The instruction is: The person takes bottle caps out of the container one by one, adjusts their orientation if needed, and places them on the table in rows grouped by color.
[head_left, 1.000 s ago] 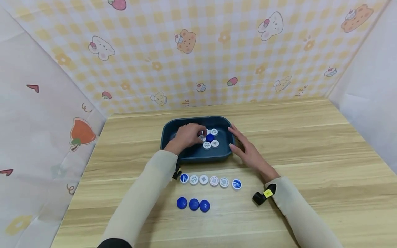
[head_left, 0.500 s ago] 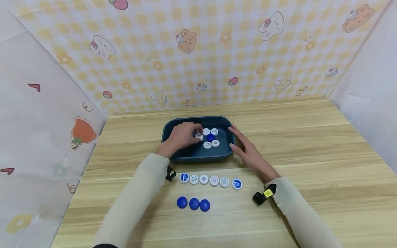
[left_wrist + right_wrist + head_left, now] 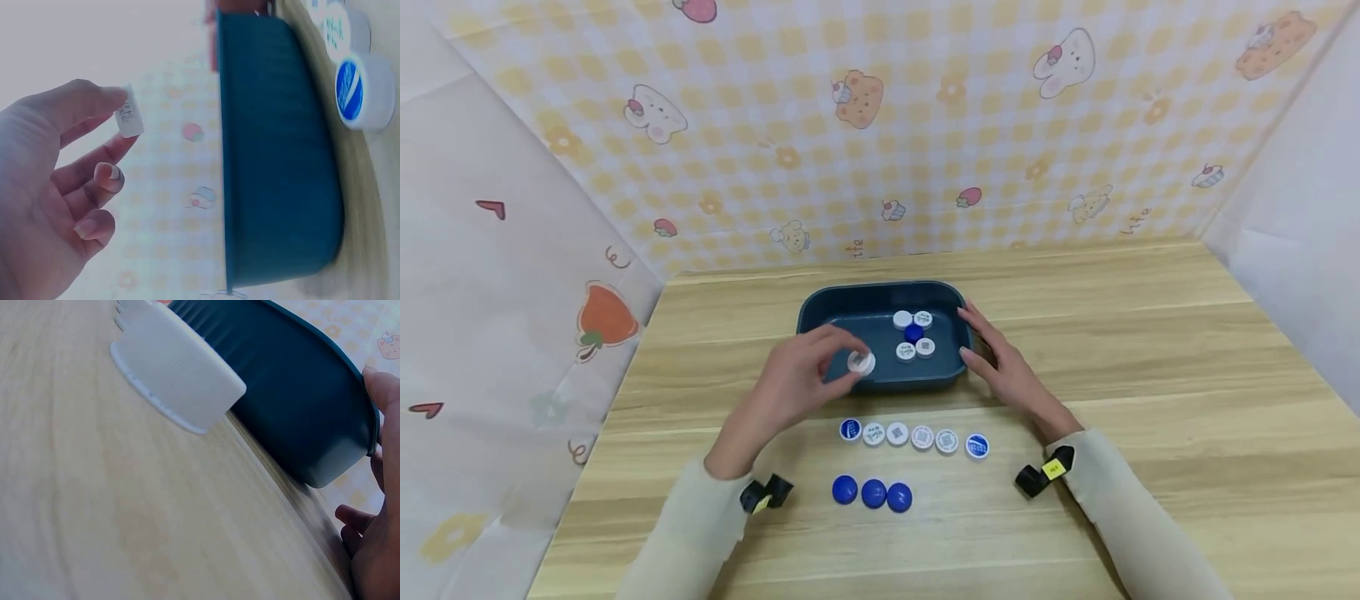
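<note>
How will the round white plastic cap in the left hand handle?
Pinched by the left hand, the cap looks stiff, showing no bend. It's probably light, being small. Its round rim may roll if stood on edge.

We could pass over the wood (image 3: 1157, 333) at the frame's right, or between the row of six caps (image 3: 922, 437) and the blue caps (image 3: 874, 493) at lower centre; mid-frame, the left hand (image 3: 797, 375) and right hand (image 3: 1000, 367) obstruct our way to the tray (image 3: 880, 327) from its left and right
</note>
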Motion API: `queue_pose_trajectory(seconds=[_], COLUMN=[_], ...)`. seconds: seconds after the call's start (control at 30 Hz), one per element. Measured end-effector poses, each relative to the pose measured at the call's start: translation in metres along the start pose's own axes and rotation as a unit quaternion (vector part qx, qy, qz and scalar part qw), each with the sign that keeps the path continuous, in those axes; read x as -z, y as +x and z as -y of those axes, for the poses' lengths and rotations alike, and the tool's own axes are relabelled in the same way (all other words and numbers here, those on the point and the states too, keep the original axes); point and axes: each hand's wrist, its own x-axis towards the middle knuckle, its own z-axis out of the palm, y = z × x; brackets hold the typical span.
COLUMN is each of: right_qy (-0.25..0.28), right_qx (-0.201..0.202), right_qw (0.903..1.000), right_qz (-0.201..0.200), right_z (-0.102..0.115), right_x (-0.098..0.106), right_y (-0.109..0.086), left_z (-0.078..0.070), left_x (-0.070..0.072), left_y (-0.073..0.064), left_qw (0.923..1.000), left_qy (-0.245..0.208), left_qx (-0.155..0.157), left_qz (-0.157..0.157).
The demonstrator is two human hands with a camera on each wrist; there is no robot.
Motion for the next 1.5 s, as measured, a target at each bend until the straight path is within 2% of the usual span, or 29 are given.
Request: queue_pose_trajectory(seconds=[0.13, 0.3, 0.4, 0.63, 0.73, 0.87, 1.07, 1.2, 1.5], right_qy=[-0.004, 0.0, 0.002, 0.007, 0.007, 0.003, 0.006, 0.003, -0.002], right_qx=[0.002, 0.004, 0.002, -0.003, -0.005, 0.002, -0.009, -0.009, 0.001], right_qw=[1.0, 1.0, 1.0, 0.9999, 1.0, 1.0, 0.9999, 0.9999, 1.0], right_qz=[-0.006, -0.006, -0.005, 0.01, 0.005, 0.002, 0.009, 0.008, 0.007], right_z=[-0.021, -0.025, -0.019, 0.013, 0.007, -0.009, 0.016, 0.017, 0.016], right_x=[-0.003, -0.004, -0.003, 0.0, -0.001, -0.003, 0.002, 0.002, 0.001], right_y=[0.001, 0.001, 0.0, 0.0, 0.0, 0.0, -0.002, -0.002, -0.002], left_z=[-0.013, -0.016, -0.013, -0.003, 0.002, 0.006, 0.006, 0.004, 0.004], left_x=[0.002, -0.004, -0.011, -0.023, -0.028, -0.032, -0.032, -0.033, -0.034], left_y=[-0.023, -0.045, -0.051, -0.062, -0.065, -0.067, -0.065, -0.065, -0.066], left_qw=[0.9998, 0.9988, 0.9972, 0.9891, 0.9838, 0.9803, 0.9762, 0.9741, 0.9713], left_qy=[-0.009, -0.006, 0.0, 0.006, 0.005, 0.006, 0.013, 0.027, 0.046], left_qx=[-0.015, -0.016, -0.018, -0.004, 0.0, -0.005, -0.024, -0.034, -0.031], left_qz=[0.005, 0.045, 0.073, 0.147, 0.179, 0.197, 0.215, 0.222, 0.231])
